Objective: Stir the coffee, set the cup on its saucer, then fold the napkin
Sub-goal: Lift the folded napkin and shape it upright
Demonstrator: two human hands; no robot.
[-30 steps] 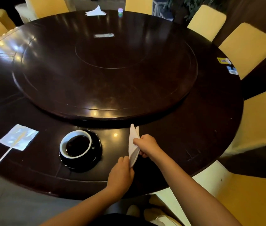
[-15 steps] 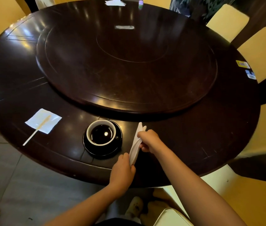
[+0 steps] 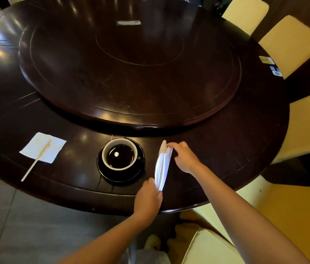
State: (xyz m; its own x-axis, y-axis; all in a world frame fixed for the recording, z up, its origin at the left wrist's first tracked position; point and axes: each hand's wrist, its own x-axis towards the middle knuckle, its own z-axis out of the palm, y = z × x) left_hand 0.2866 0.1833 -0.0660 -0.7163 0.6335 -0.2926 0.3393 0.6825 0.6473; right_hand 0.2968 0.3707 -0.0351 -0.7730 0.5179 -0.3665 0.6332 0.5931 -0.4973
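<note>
A white-lined cup (image 3: pixel 119 156) full of dark coffee stands on its black saucer (image 3: pixel 120 177) near the table's front edge. Just right of it a white napkin (image 3: pixel 162 165) is folded into a narrow upright strip. My left hand (image 3: pixel 147 199) pinches the strip's near end. My right hand (image 3: pixel 183 157) holds its far end with the fingertips. A pale stir stick (image 3: pixel 36 161) lies across a second flat white napkin (image 3: pixel 42 147) to the left of the cup.
The dark round table (image 3: pixel 226 149) carries a large raised turntable (image 3: pixel 131 73) behind the cup. Yellow-covered chairs (image 3: pixel 291 42) ring the right side, one (image 3: pixel 207 246) right below my arms. Small cards (image 3: pixel 266 60) lie at the far right rim.
The view has shifted, so the cup and napkin appear further right. Both hands keep hold of the folded napkin; my right hand now grips its far tip with looser fingers.
</note>
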